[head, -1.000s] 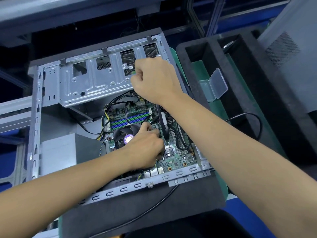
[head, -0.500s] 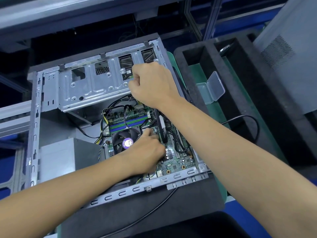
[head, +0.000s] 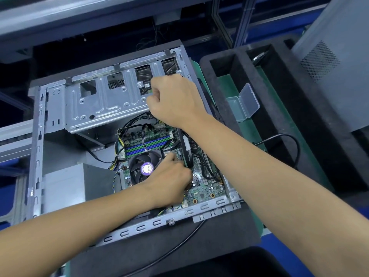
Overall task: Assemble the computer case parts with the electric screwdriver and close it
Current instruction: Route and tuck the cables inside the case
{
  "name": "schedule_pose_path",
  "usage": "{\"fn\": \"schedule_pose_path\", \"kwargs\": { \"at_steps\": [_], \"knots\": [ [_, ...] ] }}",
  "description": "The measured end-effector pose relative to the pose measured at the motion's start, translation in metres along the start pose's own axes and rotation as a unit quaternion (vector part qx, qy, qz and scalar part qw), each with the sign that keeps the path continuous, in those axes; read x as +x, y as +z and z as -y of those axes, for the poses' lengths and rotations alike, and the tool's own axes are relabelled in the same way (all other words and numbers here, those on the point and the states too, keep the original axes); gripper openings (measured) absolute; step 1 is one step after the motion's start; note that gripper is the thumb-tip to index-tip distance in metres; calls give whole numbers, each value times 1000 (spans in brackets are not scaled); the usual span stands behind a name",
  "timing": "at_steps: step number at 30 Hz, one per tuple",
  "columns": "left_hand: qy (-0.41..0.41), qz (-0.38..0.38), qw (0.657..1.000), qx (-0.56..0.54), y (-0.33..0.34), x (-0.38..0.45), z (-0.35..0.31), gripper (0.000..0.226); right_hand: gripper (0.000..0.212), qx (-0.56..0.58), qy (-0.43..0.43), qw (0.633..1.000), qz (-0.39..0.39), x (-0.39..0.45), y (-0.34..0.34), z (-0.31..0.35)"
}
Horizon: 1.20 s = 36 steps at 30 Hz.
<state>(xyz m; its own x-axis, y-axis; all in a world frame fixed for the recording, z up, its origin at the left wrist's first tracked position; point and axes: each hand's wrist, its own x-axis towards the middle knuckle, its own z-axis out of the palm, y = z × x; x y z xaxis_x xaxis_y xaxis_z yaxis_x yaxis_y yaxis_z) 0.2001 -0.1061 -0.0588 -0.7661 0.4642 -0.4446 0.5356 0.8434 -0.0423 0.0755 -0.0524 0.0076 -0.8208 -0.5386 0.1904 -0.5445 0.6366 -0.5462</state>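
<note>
Inside the open computer case (head: 36,156), the right hand (head: 171,100) is fisted around a black screwdriver (head: 186,148), whose tip the left hand (head: 169,180) pinches beside the fan (head: 143,166).

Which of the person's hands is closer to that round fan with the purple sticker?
The left. The left hand rests right beside the fan, at its right edge, on the motherboard. The right hand is farther off, up by the metal drive cage.
</note>
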Motion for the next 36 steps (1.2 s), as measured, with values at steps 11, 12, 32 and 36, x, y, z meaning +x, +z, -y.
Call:
{"fn": "schedule_pose_path", "kwargs": {
  "at_steps": [11,12,32,36],
  "knots": [
    [25,-6,999,23,1,0,-4,23,17,-3,1,1000,2,0,0,0],
    [26,-6,999,24,1,0,-4,26,17,-4,2,1000,1,0,1,0],
    [13,0,1000,4,6,6,-1,9,18,-5,-1,1000,-12,1,3,-1],
    [9,15,1000,10,6,9,-1,21,19,-2,2,1000,-13,2,4,-2]
  ]
}}
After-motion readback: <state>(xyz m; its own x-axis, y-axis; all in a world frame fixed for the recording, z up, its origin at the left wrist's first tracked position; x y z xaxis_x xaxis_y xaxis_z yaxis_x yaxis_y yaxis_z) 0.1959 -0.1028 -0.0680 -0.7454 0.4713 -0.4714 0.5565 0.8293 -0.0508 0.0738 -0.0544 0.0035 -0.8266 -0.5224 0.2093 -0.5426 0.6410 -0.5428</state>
